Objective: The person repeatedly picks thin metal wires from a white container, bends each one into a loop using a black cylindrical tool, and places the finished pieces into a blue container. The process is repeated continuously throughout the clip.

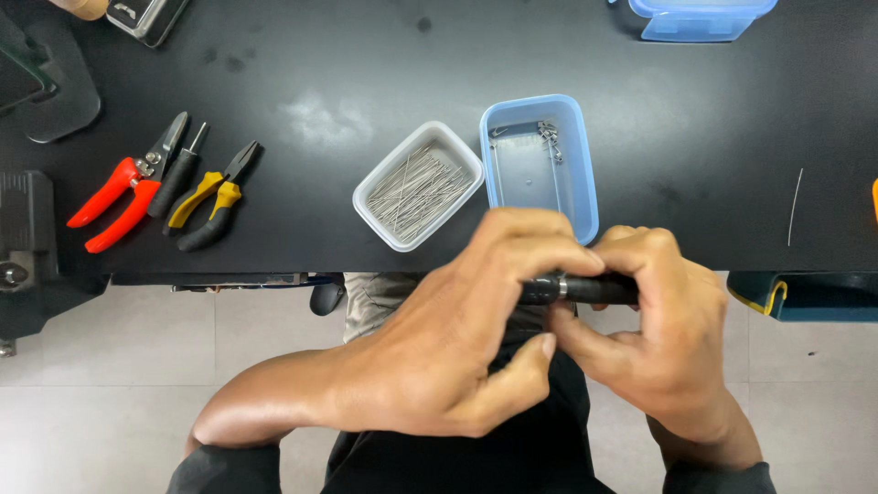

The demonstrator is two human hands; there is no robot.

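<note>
Nearest the camera, both hands meet over the person's lap, just off the near edge of the black table (pixel 274 55). The left hand (pixel 439 348) and the right hand (pixel 658 338) are closed together on one slim black tool (pixel 585 290) with a silver ring round its middle. The left fingers wrap over its left end and the right fingers curl over its right end, thumbs nearly touching underneath. What kind of tool it is cannot be told for sure, since the hands cover most of it.

Just beyond the tool, on the table's near part, stands a blue tray (pixel 583 174) holding only a few bent wire pieces (pixel 549 137) in its far corner. Touching the blue tray on its left sits a white tray (pixel 366 197) heaped with straight thin wires (pixel 416 190). By that showing, the work looks to be at an early stage: a small number of pieces finished, most of the straight stock still waiting.

Well to the left of the white tray lie red-handled cutters (pixel 119 192), a black-handled driver (pixel 178 174) and yellow-and-black pliers (pixel 215 197), all untouched. To the right of the blue tray, one loose wire (pixel 796 206) lies alone. At the table's far edge, a second blue container (pixel 700 18) is partly cut off.
</note>
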